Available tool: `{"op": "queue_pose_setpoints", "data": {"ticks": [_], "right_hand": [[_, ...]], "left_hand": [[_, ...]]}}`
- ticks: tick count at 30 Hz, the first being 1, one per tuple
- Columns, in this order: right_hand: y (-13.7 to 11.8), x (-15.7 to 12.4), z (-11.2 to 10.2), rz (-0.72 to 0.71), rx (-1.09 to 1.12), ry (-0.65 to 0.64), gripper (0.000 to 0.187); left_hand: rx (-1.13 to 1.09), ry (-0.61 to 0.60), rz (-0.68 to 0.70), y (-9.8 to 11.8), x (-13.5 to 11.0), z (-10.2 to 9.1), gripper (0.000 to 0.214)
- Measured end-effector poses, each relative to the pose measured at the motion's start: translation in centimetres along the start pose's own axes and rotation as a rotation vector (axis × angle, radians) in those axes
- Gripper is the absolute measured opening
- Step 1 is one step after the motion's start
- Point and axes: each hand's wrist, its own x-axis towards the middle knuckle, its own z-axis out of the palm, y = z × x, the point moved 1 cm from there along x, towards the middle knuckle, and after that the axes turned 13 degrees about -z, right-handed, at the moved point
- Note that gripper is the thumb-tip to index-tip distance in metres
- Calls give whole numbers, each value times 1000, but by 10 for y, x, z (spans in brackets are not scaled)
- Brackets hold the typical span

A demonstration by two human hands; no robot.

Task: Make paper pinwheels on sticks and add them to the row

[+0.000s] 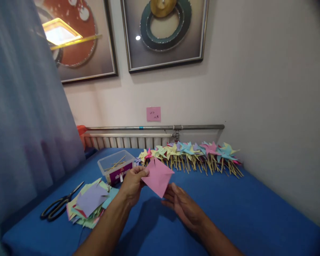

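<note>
A square of pink paper [159,177] with slits cut in from its corners is held up above the blue-covered table. My left hand [134,181] pinches its left corner between thumb and fingers. At the lower right edge, my right hand [181,204] has its fingers stretched out and partly behind the paper; whether they touch it I cannot tell. To the left of my left forearm lies a pile of cut paper squares [92,201] in several colours, a lilac one on top. Black-handled scissors [59,206] rest beside the pile.
A clear plastic box [113,163] with thin sticks stands behind the pile. Many finished paper pinwheels [186,149] on sticks lie in a row along the back. A blue curtain [29,106] hangs at left; a metal pipe [200,127] runs along the wall.
</note>
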Motion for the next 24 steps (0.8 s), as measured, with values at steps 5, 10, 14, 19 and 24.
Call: {"op": "queue_pose_setpoints", "data": {"ticks": [5, 10, 14, 19, 24], "right_hand": [[-5, 24, -8, -132, 309, 40, 62], [13, 29, -25, -102, 248, 125, 44], [31, 34, -36, -64, 204, 287, 38], [35, 35, -36, -50, 197, 364, 41], [29, 30, -30, -1, 215, 285, 40]], "left_hand": [[-80, 78, -73, -30, 38, 25, 35], [-75, 113, -135, -72, 56, 21, 37], [2, 96, -171, -91, 59, 14, 39], [88, 128, -166, -90, 64, 10, 38], [92, 138, -168, -90, 66, 8, 37]]}}
